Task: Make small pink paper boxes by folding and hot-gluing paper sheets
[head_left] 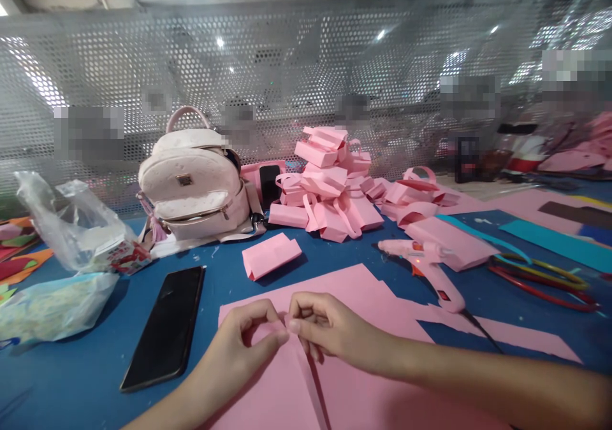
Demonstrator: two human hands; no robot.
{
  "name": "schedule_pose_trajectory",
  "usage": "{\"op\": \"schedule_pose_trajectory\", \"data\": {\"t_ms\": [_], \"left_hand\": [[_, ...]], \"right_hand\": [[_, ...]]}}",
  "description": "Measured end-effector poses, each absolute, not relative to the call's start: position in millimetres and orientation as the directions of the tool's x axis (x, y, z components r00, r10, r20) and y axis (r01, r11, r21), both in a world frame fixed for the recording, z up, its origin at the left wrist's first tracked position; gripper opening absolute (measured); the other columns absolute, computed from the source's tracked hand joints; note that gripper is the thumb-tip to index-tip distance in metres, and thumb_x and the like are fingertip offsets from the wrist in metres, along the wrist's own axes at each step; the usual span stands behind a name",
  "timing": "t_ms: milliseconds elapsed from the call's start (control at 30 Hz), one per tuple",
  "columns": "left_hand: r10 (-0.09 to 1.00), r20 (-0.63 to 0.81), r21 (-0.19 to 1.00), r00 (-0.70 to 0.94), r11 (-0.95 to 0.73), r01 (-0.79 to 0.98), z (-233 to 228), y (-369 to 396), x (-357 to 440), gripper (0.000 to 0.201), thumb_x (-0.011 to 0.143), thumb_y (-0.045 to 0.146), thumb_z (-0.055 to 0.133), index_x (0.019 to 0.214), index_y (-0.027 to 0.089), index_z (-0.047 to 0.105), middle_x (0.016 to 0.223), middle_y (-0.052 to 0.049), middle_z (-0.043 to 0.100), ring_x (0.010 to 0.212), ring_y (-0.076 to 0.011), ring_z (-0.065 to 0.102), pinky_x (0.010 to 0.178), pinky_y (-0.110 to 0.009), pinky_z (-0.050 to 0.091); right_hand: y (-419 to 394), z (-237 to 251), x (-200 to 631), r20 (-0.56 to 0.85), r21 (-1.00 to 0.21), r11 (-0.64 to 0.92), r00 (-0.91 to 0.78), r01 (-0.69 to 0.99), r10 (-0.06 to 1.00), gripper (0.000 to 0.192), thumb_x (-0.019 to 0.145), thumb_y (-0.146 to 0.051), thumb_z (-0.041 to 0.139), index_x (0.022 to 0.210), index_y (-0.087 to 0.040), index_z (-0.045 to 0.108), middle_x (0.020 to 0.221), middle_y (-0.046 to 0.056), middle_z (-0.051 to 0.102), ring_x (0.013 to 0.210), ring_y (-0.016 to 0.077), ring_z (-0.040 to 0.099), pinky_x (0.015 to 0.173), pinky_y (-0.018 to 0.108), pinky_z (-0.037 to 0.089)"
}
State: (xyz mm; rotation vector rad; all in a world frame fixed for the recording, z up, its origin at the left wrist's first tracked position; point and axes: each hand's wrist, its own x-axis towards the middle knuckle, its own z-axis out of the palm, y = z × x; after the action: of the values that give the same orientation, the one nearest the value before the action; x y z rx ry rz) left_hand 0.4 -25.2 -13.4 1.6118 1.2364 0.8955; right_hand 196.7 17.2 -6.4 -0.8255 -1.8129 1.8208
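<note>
Both hands meet at the near middle of the blue table (71, 379), pinching the same raised fold of a pink paper sheet (363, 379). The left hand (248, 341) has thumb and forefinger closed narrow on the fold's peak, the other fingers curled under; the right hand (325, 328) pinches it from the other side, fingertips almost touching the left's. The sheet is large, plain pink and matte, lying flat on the table except where it is lifted — a sharp crease runs from the pinch toward the near edge, and its far right edge is cut in steps.

To the left of the hands lies a black phone (165, 328), face up. Beyond the sheet sits a small folded pink piece (270, 255). Further back stands a pale pink backpack (196, 188), and right of it a heap of folded pink paper pieces (329, 185). A pink glue gun (423, 264) lies to the right, its nozzle pointing left, cord trailing near. On the far left are clear plastic bags (62, 226); on the right, coloured hoops (545, 277) — red, yellow, green — rest on the table.
</note>
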Motion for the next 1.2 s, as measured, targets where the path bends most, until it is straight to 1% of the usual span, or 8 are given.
{"op": "schedule_pose_trajectory", "data": {"t_ms": [200, 367, 533, 633, 800, 900, 1033, 1200], "left_hand": [[0.956, -0.042, 0.923, 0.292, -0.075, 0.378, -9.1, -21.4, -1.2, 0.015, 0.085, 0.029, 0.064, 0.077, 0.017, 0.067, 0.078, -0.001, 0.065, 0.077, -0.0169, 0.055, 0.073, -0.025, 0.041], [0.962, -0.063, 0.929, 0.267, -0.042, 0.367, -11.5, -23.0, -1.0, 0.027, 0.085, 0.036, 0.064, 0.067, 0.016, 0.060, 0.067, 0.002, 0.052, 0.069, -0.0139, 0.045, 0.065, -0.024, 0.035], [0.969, -0.051, 0.961, 0.243, -0.018, 0.276, -13.8, -25.3, 0.1, 0.025, 0.083, 0.036, 0.067, 0.068, 0.016, 0.063, 0.071, 0.000, 0.063, 0.072, -0.0154, 0.053, 0.069, -0.025, 0.038], [0.970, -0.046, 0.964, 0.240, -0.020, 0.264, -12.6, -24.8, 0.8, 0.022, 0.082, 0.033, 0.066, 0.068, 0.016, 0.064, 0.073, -0.002, 0.066, 0.074, -0.0168, 0.055, 0.071, -0.026, 0.039], [0.972, -0.046, 0.939, 0.230, -0.036, 0.343, -10.4, -22.2, -0.3, 0.023, 0.084, 0.034, 0.063, 0.071, 0.016, 0.065, 0.073, -0.001, 0.063, 0.075, -0.0174, 0.054, 0.071, -0.026, 0.040], [0.967, -0.055, 0.909, 0.250, -0.055, 0.414, -9.7, -21.8, -0.9, 0.021, 0.085, 0.033, 0.062, 0.073, 0.016, 0.066, 0.074, 0.000, 0.062, 0.074, -0.0164, 0.053, 0.069, -0.025, 0.039], [0.948, -0.071, 0.851, 0.309, -0.104, 0.514, -7.7, -23.2, 0.9, 0.015, 0.084, 0.025, 0.062, 0.079, 0.017, 0.072, 0.073, 0.003, 0.065, 0.071, -0.0136, 0.051, 0.068, -0.023, 0.037], [0.960, -0.043, 0.876, 0.278, -0.097, 0.472, -6.4, -25.2, 3.8, 0.015, 0.084, 0.022, 0.060, 0.076, 0.016, 0.072, 0.072, 0.003, 0.066, 0.070, -0.0130, 0.053, 0.067, -0.021, 0.038]], "right_hand": [[18.3, -2.5, 196.9, -0.082, -0.995, -0.013, -0.720, 0.100, 0.689, 0.031, 0.087, -0.042, 0.068, 0.076, -0.020, 0.048, 0.056, -0.008, 0.048, 0.050, 0.0078, 0.046, 0.050, 0.021, 0.034], [16.3, -4.8, 196.1, -0.060, -0.998, -0.020, -0.700, 0.064, 0.712, 0.027, 0.086, -0.037, 0.067, 0.075, -0.020, 0.049, 0.052, -0.009, 0.046, 0.047, 0.0080, 0.045, 0.047, 0.021, 0.031], [16.3, -7.7, 195.7, -0.045, -0.999, -0.018, -0.694, 0.046, 0.719, 0.021, 0.084, -0.029, 0.067, 0.073, -0.019, 0.051, 0.052, -0.008, 0.050, 0.047, 0.0080, 0.047, 0.049, 0.021, 0.033], [15.8, -6.6, 195.4, -0.049, -0.998, -0.012, -0.686, 0.059, 0.726, 0.020, 0.086, -0.029, 0.065, 0.074, -0.019, 0.051, 0.052, -0.008, 0.049, 0.048, 0.0079, 0.046, 0.049, 0.020, 0.031], [15.5, -5.2, 195.9, -0.055, -0.994, 0.030, -0.701, 0.109, 0.711, 0.019, 0.090, -0.033, 0.060, 0.081, -0.020, 0.050, 0.058, -0.008, 0.046, 0.050, 0.0075, 0.043, 0.048, 0.019, 0.031], [17.0, -6.3, 195.9, -0.050, -0.988, 0.068, -0.698, 0.141, 0.715, 0.016, 0.089, -0.030, 0.060, 0.084, -0.020, 0.051, 0.064, -0.007, 0.046, 0.053, 0.0079, 0.047, 0.050, 0.020, 0.034], [19.0, -7.5, 195.1, -0.064, -0.975, 0.103, -0.695, 0.197, 0.716, 0.012, 0.088, -0.027, 0.059, 0.081, -0.019, 0.052, 0.068, -0.005, 0.049, 0.056, 0.0091, 0.051, 0.053, 0.022, 0.038], [16.5, -7.9, 194.8, -0.093, -0.984, 0.043, -0.707, 0.172, 0.701, 0.011, 0.089, -0.025, 0.057, 0.083, -0.019, 0.051, 0.068, -0.005, 0.050, 0.056, 0.0094, 0.052, 0.055, 0.022, 0.038]]}}
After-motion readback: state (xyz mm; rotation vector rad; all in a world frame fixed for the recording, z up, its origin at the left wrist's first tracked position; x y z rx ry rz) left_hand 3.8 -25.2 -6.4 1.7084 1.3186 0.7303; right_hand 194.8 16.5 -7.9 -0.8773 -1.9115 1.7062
